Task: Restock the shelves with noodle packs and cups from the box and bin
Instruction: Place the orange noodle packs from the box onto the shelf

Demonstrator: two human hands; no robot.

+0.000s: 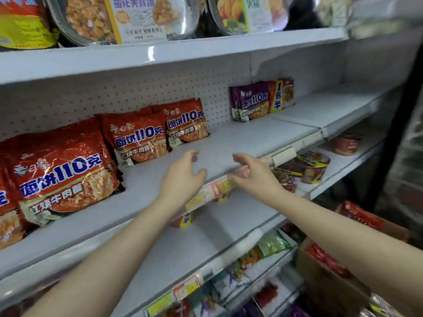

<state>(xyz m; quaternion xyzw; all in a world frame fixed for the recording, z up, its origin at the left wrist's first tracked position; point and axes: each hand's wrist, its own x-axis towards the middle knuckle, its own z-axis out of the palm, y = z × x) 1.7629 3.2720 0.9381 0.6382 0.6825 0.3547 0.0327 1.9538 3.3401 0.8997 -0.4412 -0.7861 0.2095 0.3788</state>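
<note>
Red noodle packs (135, 136) propped against the pegboard at the back of the white shelf (240, 138), my left hand (183, 177) and right hand (254, 175) over its front edge, fingers loosely spread, holding nothing, cardboard box (325, 277) below its right end.

Landmark: middle shelf (229, 138).
On it, left: noodle packs (137, 138) in a row against the back panel.
On it, right rear: second pack stack (254, 100).
Below, right: noodle cups (306, 165).
Lower right: cardboard box (325, 277).
</note>
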